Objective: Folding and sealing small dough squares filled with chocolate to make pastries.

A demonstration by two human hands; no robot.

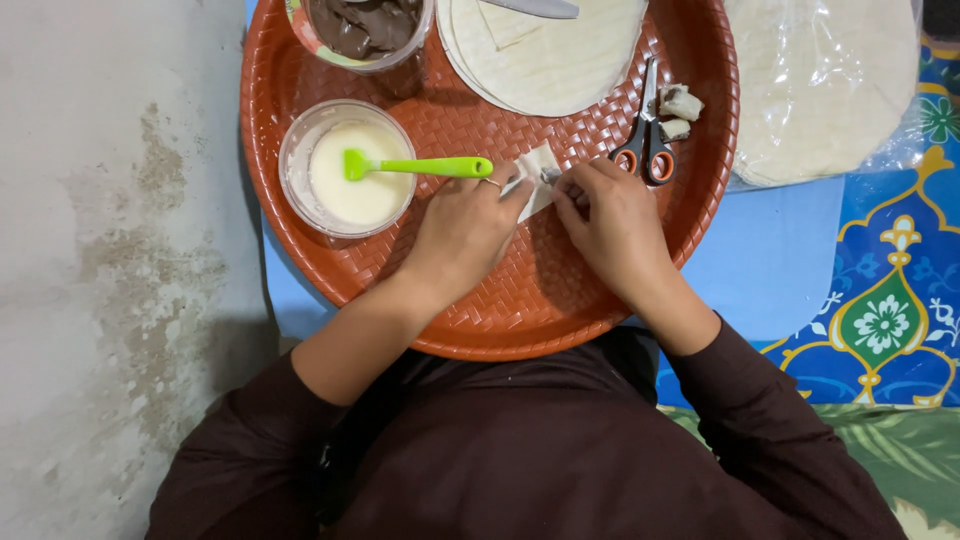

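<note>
Woven round orange tray (pixel 500 310) on blue mat (pixel 770 260). Both hands, left (pixel 465 230) and right (pixel 615 225), pinched thin pale wrapper (pixel 537 180) mid-tray. Nearby: paste bowl (pixel 345 170) with green brush (pixel 420 166), scissors (pixel 647 140), flat wrapper stack (pixel 545 50).

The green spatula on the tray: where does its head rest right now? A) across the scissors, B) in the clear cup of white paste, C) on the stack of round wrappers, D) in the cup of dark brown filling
B: the green spatula has its head sunk in the cup of white paste, its handle pointing toward the left hand.
</note>
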